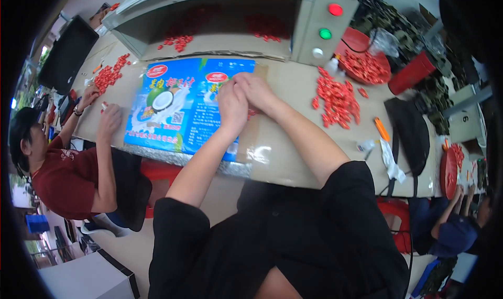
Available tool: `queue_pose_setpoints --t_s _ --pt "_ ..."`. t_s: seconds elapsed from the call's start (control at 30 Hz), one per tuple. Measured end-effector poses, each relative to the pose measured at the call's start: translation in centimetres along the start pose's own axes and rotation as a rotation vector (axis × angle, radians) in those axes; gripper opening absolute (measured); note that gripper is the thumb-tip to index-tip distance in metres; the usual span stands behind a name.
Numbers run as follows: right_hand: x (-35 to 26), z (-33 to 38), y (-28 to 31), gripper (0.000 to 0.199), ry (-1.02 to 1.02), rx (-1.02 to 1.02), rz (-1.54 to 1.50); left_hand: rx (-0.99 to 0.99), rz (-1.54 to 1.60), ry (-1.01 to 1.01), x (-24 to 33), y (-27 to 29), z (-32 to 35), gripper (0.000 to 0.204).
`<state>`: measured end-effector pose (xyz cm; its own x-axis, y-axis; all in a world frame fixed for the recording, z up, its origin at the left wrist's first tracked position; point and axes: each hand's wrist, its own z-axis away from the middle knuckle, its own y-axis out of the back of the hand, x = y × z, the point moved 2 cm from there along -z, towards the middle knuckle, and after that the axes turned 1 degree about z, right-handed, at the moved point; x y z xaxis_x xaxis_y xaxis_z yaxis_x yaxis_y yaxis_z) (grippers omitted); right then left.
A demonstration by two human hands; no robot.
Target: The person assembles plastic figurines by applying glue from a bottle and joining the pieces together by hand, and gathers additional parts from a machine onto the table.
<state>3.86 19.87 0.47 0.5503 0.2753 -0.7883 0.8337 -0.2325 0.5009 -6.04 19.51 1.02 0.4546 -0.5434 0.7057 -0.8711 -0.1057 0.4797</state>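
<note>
Both my hands meet over the right part of a blue printed sheet with a coconut picture, lying on the bench. My left hand is closed, its fingertips bent in against the other hand. Pressed up to it is my right hand, also closed. Whatever sits between the fingers is hidden by the hands themselves. A bit of red shows just below my right wrist, partly covered. Right of my forearm lies a loose heap of small red pieces, and behind it a red bowl full of the same pieces.
A grey cabinet with coloured buttons stands at the back, red pieces inside its opening. Another heap of red pieces lies near a co-worker at left. At right are an orange-handled tool, a black bag and a red cylinder.
</note>
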Motion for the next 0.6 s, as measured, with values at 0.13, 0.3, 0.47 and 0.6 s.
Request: queue_pose_setpoints --t_s 0.13,0.3,0.47,0.6 --pt "0.9 4.8 5.2 0.032 -0.054 0.122 0.002 -0.066 0.183 0.027 4.4 -4.0 2.8 0.027" --pt "1.3 9.7 9.2 0.030 -0.177 0.277 0.020 -0.114 0.314 -0.019 8.6 -6.4 5.4 0.025" --pt "0.6 11.7 10.3 0.023 -0.107 0.383 0.074 -0.132 0.400 0.042 8.5 -7.8 6.0 0.025" --pt "0.4 11.3 8.2 0.024 -0.085 0.381 0.108 -0.182 0.461 0.134 8.0 -6.4 5.3 0.026"
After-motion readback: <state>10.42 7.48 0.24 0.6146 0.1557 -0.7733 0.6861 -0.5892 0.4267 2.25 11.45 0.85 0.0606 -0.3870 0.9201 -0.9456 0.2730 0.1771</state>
